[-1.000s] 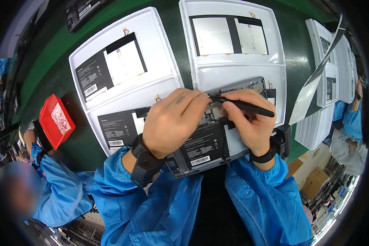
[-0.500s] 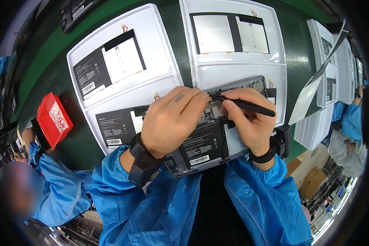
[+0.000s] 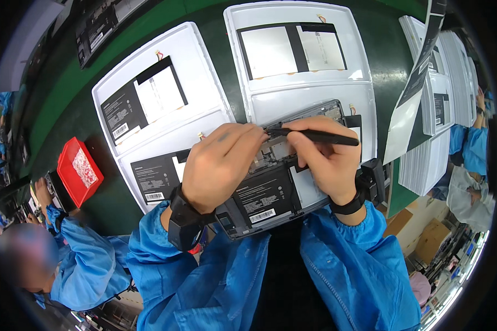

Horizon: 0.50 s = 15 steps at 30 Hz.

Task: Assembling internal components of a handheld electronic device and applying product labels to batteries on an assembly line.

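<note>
An opened tablet [image 3: 225,222] with its inside bared lies tilted under both hands, near my body. A black battery [image 3: 264,199] fills part of its lower half. My right hand [image 3: 332,168] is closed round black tweezers [image 3: 330,137], whose tip points left toward the tablet's upper inner edge. Just at that tip, my left hand [image 3: 215,165] has its fingers bent and pressed together over the tablet. What those fingers pinch, if anything, is hidden.
A white left tray [image 3: 201,77] and a white right tray [image 3: 359,60] hold flat batteries on the green table. A red bin [image 3: 98,177] of small white pieces stands left, near a co-worker's sleeve [image 3: 91,259]. Stacked white trays [image 3: 422,168] and a hanging strip [image 3: 406,118] are right.
The whole view has shifted a little, so trays and hands sit slightly more to the left. Both hands stay together over the tablet's upper edge, and the tweezers lie more level.
</note>
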Each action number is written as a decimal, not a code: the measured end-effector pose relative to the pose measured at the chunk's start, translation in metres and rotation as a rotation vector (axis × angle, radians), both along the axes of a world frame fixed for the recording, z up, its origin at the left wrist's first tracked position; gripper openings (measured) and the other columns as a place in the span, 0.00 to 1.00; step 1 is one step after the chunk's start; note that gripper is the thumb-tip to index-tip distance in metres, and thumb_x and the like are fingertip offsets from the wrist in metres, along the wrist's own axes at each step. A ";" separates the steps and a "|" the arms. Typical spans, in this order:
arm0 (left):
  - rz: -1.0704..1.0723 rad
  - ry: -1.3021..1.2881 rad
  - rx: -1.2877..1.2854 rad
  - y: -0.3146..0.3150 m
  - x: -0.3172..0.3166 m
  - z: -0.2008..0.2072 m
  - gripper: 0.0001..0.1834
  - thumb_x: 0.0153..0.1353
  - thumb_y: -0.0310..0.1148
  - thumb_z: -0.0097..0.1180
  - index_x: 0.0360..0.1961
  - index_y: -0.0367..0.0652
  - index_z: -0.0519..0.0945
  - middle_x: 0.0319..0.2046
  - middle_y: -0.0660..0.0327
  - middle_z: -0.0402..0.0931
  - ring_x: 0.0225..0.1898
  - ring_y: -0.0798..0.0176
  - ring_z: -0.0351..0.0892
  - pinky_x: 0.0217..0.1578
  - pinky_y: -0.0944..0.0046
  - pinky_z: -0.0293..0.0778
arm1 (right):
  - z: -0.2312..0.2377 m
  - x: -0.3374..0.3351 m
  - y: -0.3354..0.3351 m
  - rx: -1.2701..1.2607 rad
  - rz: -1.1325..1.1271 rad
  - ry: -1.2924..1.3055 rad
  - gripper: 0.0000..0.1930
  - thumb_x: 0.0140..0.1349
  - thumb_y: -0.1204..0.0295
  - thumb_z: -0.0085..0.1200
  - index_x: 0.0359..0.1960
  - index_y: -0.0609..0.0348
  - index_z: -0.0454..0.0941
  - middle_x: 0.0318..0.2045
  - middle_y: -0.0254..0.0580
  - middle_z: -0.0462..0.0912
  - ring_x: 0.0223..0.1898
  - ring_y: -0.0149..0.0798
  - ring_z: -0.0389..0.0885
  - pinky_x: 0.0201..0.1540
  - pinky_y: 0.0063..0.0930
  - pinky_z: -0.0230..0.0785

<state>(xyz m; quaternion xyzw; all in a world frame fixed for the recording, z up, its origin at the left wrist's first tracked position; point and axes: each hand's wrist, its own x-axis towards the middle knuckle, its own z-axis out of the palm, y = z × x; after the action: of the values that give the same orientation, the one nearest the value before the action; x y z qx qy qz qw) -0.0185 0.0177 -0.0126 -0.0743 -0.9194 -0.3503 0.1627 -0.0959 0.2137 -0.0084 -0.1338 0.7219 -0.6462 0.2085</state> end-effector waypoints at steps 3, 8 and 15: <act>0.001 0.014 -0.051 0.001 0.000 0.001 0.12 0.53 0.18 0.68 0.40 0.33 0.85 0.38 0.52 0.85 0.40 0.51 0.87 0.39 0.58 0.84 | 0.000 0.000 0.004 -0.128 -0.047 -0.053 0.08 0.64 0.81 0.65 0.44 0.68 0.85 0.31 0.37 0.85 0.24 0.18 0.77 0.24 0.12 0.66; 0.024 0.087 -0.164 -0.004 0.008 0.007 0.11 0.52 0.19 0.69 0.39 0.34 0.86 0.37 0.53 0.86 0.38 0.52 0.87 0.38 0.59 0.84 | 0.002 0.002 0.004 -0.172 -0.072 -0.082 0.09 0.64 0.81 0.63 0.45 0.70 0.83 0.32 0.38 0.85 0.24 0.20 0.77 0.25 0.13 0.68; 0.283 -0.003 -0.139 -0.033 0.034 0.017 0.08 0.55 0.16 0.68 0.36 0.32 0.86 0.35 0.53 0.87 0.36 0.55 0.88 0.37 0.64 0.81 | 0.001 0.001 0.007 -0.157 -0.065 -0.096 0.09 0.65 0.81 0.63 0.46 0.69 0.83 0.32 0.38 0.85 0.25 0.20 0.78 0.26 0.13 0.69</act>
<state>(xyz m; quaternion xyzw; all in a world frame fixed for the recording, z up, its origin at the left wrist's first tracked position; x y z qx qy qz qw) 0.0158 -0.0155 0.0043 0.0453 -0.9430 -0.2594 0.2034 -0.0947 0.2210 -0.0070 -0.0948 0.6622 -0.7129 0.2106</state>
